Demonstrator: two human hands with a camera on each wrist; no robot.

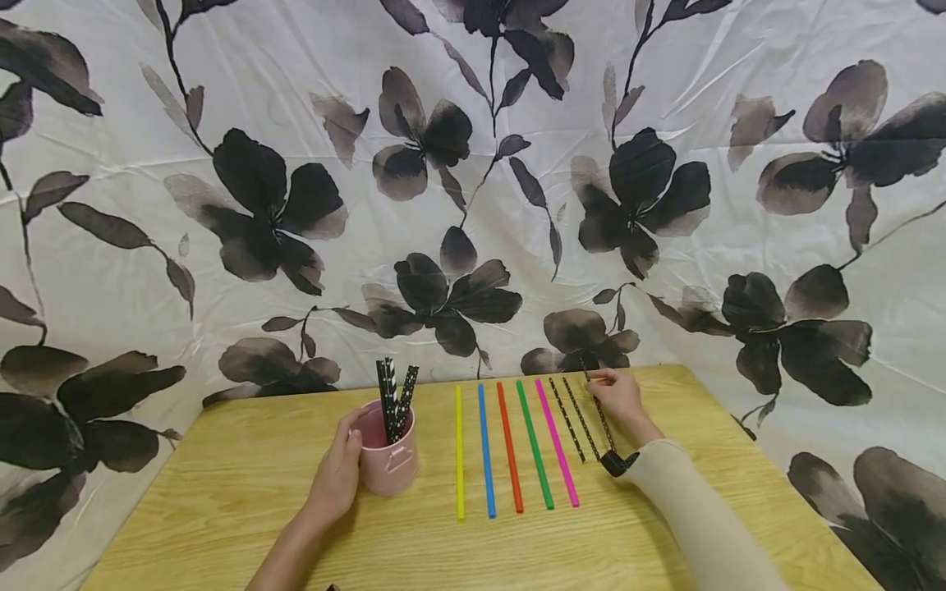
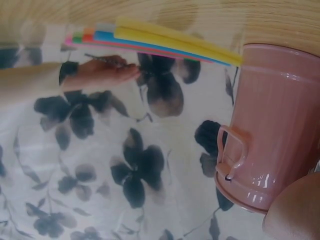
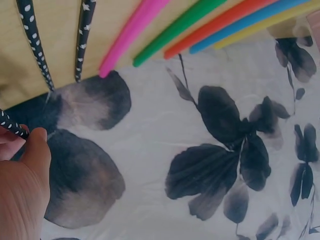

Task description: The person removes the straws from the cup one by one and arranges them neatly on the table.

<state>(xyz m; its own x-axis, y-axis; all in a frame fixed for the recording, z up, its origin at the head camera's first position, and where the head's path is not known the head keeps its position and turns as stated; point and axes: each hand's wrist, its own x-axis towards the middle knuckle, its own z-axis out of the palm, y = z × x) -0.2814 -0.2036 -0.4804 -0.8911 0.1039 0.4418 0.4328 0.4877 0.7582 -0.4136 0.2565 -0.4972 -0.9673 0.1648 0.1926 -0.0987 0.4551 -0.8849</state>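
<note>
The pink cup [image 1: 388,475], at the left of the desk [image 1: 244,460], is gripped by the left hand [image 1: 340,464] and should be held steady. At the right, a dotted black straw [image 1: 604,424] is pinched by the right hand [image 1: 619,400] and should not be squashed.

Pink cup [image 1: 388,472], 7 o'clock; cup straws [image 1: 389,410] blk w/ wht patterns. Plain straws [image 1: 510,447], ~6 o'clock: yel, blu, red, grn, pink. Patterned straws [image 1: 581,419], 4–5 o'clock: blk/wht. Bench [image 1: 222,476]: yel-brn woodgrain. Cloth [image 1: 473,197], 12 o'clock: wht w/ blk-brn flowers.
</note>
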